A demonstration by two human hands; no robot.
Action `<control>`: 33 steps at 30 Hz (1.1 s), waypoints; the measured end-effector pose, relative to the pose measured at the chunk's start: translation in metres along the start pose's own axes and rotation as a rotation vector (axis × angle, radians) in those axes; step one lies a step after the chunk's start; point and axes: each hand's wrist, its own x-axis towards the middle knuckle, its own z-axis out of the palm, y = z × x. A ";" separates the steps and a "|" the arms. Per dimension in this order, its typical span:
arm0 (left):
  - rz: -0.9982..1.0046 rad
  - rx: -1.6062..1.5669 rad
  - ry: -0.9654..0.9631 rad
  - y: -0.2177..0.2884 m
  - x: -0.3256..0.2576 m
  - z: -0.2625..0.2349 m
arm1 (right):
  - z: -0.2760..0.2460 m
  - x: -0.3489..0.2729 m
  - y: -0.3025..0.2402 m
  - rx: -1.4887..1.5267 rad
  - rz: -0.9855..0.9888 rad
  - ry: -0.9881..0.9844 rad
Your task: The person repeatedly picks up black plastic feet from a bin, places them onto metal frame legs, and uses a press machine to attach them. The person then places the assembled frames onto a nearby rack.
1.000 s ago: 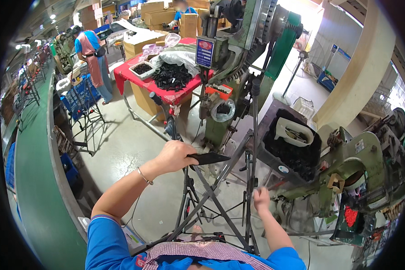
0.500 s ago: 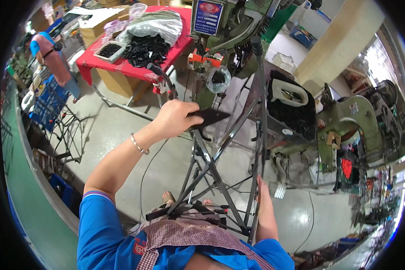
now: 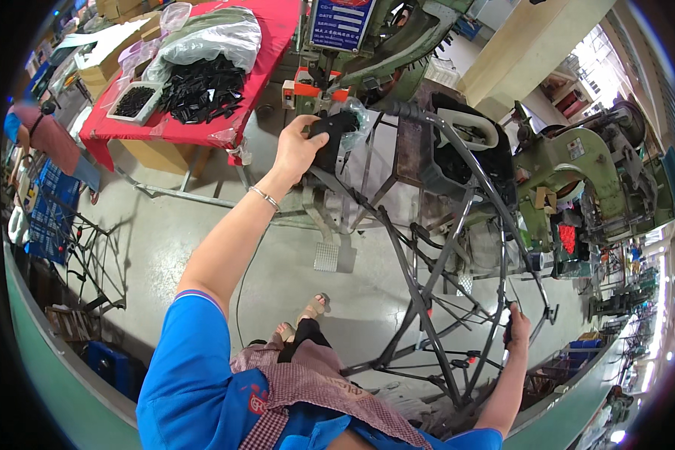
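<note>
My left hand [image 3: 298,148], with a bracelet at the wrist, is closed on a flat black plate [image 3: 328,141]. It reaches forward to the front of a green press-like machine [image 3: 394,56], and the plate overlaps a clear plastic bag [image 3: 361,124] hung there. Whether plate and machine touch, I cannot tell. To the right, a folding black metal tube frame [image 3: 420,300] stands tilted, its crossed tubes partly opened out. My right hand [image 3: 517,330] is closed around a dark part at the frame's lower right side; the fingers are partly hidden.
A red-covered table [image 3: 274,30] at the far left bears a heap of black parts [image 3: 202,88] and a white tray [image 3: 135,103]. A dark bin [image 3: 457,161] and a second green machine [image 3: 577,161] stand right. A foot pedal [image 3: 326,256] lies ahead; another person [image 3: 49,139] stands far left.
My left hand has carried the plate forward to the machine. My right hand has swung the frame to the right and tilted it. My view and feet have shifted.
</note>
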 end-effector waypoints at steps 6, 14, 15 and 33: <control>0.168 0.213 0.255 -0.027 0.046 0.003 | -0.022 0.009 0.009 -0.098 -0.025 0.021; 0.081 0.263 0.320 -0.021 0.072 0.009 | 0.025 0.024 0.046 0.060 -0.018 -0.032; 0.103 0.282 0.339 -0.026 0.072 0.002 | 0.037 0.009 0.022 0.053 0.024 -0.078; -0.405 0.207 -0.531 0.034 0.106 -0.075 | 0.114 -0.089 -0.056 0.022 -0.126 0.025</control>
